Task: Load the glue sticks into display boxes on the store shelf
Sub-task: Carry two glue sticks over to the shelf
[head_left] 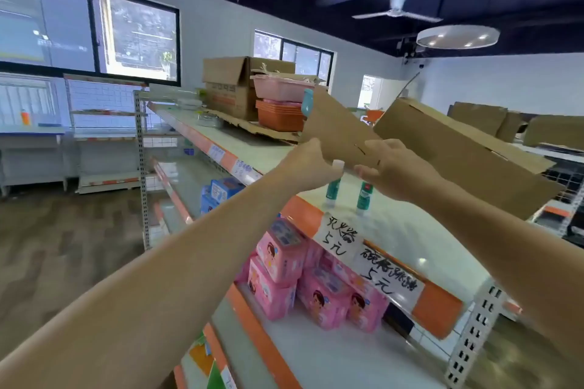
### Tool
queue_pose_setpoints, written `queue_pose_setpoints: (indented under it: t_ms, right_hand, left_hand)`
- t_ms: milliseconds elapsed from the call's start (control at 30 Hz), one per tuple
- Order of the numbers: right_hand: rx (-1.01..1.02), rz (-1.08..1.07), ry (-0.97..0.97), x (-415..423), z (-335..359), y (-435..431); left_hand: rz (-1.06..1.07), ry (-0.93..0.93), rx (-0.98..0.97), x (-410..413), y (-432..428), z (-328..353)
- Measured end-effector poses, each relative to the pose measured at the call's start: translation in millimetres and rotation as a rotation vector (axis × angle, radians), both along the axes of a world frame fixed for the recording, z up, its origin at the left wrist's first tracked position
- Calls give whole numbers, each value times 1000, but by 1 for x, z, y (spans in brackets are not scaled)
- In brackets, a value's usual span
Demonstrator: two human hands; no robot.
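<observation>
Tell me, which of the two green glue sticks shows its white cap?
The left glue stick: its white cap pokes out by the left hand. The top of the other stick is hidden behind the right hand.

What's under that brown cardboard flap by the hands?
Under the cardboard flap, two glue sticks stand on the white shelf. The left hand pinches the left glue stick by its white cap. The right hand covers the right glue stick's top, so its cap is hidden.

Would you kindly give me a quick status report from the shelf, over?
Left hand grips standing glue stick at its cap. Right hand over second stick, grip unclear. Tilted cardboard panel close behind both hands.
</observation>
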State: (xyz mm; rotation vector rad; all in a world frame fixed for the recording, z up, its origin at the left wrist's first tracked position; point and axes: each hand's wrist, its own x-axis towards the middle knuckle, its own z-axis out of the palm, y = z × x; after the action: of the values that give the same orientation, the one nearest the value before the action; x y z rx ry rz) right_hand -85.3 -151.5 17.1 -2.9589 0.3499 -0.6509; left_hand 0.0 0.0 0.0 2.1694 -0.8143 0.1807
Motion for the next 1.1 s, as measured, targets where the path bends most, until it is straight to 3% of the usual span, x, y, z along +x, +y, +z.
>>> queue_pose_setpoints:
  t_ms: [200, 400, 633, 1000, 1100]
  right_hand:
    - [70, 55, 72, 8, -11, -6]
    - [203, 129, 67, 11, -18, -2]
    - [250, 161, -83, 10, -3, 22]
    - [441, 346, -158, 38, -16, 173]
    - [405, 367, -149, 53, -26, 228]
  left_hand:
    - [-66, 193, -21, 12, -17, -13]
    - [-50, 35, 6, 12, -20, -21]
    - [52, -21, -160, 10, 10, -7]
    - [167, -42, -203, 8, 180, -10]
    - [216, -21, -219, 13, 243, -21]
